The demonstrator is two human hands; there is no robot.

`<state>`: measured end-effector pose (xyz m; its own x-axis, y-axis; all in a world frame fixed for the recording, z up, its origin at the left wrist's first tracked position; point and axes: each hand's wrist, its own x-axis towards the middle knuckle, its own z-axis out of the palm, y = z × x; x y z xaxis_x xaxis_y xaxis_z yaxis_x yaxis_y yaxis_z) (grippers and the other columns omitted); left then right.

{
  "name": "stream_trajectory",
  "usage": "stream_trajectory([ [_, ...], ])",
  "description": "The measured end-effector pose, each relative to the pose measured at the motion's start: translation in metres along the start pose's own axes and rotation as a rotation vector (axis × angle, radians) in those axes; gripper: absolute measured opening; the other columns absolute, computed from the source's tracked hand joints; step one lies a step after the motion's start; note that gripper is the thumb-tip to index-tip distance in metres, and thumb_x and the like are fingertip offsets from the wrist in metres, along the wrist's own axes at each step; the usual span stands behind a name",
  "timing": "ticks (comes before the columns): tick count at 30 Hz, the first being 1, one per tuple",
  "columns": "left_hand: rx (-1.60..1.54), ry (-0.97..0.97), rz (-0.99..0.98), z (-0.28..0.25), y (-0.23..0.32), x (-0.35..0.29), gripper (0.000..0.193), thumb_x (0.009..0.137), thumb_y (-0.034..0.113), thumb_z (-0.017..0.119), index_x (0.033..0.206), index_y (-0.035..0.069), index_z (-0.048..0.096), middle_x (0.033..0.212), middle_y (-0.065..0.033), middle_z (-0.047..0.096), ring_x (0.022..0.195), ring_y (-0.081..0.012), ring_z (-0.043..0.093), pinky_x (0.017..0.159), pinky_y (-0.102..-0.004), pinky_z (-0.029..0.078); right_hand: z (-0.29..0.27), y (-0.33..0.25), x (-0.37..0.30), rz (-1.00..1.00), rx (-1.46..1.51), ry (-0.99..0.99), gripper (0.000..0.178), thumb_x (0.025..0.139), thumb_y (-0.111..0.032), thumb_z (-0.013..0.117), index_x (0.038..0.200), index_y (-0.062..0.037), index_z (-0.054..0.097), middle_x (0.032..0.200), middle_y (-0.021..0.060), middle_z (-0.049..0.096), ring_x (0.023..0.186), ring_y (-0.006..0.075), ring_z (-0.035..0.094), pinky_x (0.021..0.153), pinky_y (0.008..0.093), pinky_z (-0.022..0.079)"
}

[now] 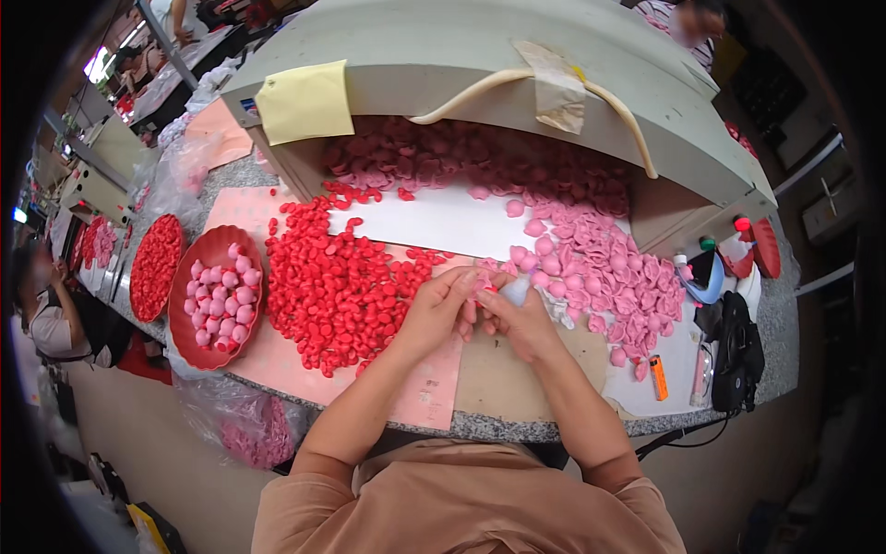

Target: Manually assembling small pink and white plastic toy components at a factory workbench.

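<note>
My left hand [436,309] and my right hand [524,321] meet over the front middle of the table. Pinched between their fingers is a small pink piece [482,280] with red on it, partly hidden by the fingertips. A pale, translucent object [515,292] shows at my right hand; its kind is unclear. Left of my hands spreads a heap of small glossy red pieces [341,305]. On the right lies a pile of pink cup-shaped pieces and balls [600,268]. A red scalloped tray [180,319] at the left holds several pink balls with red parts.
A grey box-like housing [443,55] arches over more pink pieces at the back. Another tray of red pieces [157,268] stands far left. An orange lighter [658,377] and a black bag [738,355] lie at the right. Other people are in the background.
</note>
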<state>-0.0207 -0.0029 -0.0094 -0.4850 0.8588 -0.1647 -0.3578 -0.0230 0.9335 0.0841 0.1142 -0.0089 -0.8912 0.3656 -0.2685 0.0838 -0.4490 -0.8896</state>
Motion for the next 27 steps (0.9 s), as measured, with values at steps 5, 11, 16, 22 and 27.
stream_trajectory([
  [5,-0.136,-0.030,-0.062,-0.002,-0.013,0.003,0.035,0.097,0.030,0.043,0.119,0.004,0.051,0.058,-0.0012,0.049,0.047,-0.0119,0.053,0.046,-0.0242,0.047,0.000,0.011,-0.001,-0.010,0.084,0.069,0.014,0.086,-0.014,0.060,0.093,-0.0054,0.053,0.069,0.0019,0.056,0.055,0.0113,0.053,0.050,0.0226,0.046],
  [11,0.069,0.006,0.110,0.004,-0.007,0.005,0.036,0.097,0.030,0.042,0.123,0.006,0.049,0.063,0.0018,0.049,0.051,-0.0063,0.048,0.047,-0.0190,0.044,0.002,0.000,-0.002,0.031,0.240,0.034,0.014,0.087,-0.017,0.061,0.097,-0.0079,0.056,0.075,-0.0012,0.055,0.063,0.0079,0.052,0.055,0.0225,0.045],
  [16,0.102,0.034,0.306,0.014,-0.006,0.006,0.032,0.091,0.011,0.054,0.122,0.004,0.049,0.076,0.0015,0.050,0.060,-0.0046,0.049,0.057,-0.0178,0.045,0.000,0.001,-0.003,-0.041,0.375,-0.053,0.017,0.090,-0.023,0.058,0.099,-0.0089,0.056,0.082,-0.0023,0.055,0.069,0.0078,0.051,0.058,0.0239,0.045],
  [22,-0.107,0.140,0.154,0.003,-0.004,0.006,0.035,0.091,0.015,0.055,0.123,0.004,0.046,0.104,-0.0057,0.055,0.083,-0.0113,0.058,0.074,-0.0257,0.048,0.011,-0.002,-0.007,0.038,0.283,-0.020,0.020,0.093,-0.026,0.051,0.104,-0.0089,0.056,0.088,-0.0005,0.057,0.069,0.0076,0.054,0.057,0.0237,0.045],
  [27,-0.448,0.112,0.101,-0.004,0.000,0.008,0.033,0.093,0.020,0.052,0.123,0.005,0.045,0.107,-0.0092,0.059,0.090,-0.0172,0.061,0.076,-0.0288,0.051,-0.003,-0.008,-0.009,-0.221,-0.316,0.163,0.027,0.092,-0.028,0.053,0.104,-0.0042,0.059,0.076,-0.0006,0.058,0.055,0.0046,0.050,0.048,0.0184,0.041],
])
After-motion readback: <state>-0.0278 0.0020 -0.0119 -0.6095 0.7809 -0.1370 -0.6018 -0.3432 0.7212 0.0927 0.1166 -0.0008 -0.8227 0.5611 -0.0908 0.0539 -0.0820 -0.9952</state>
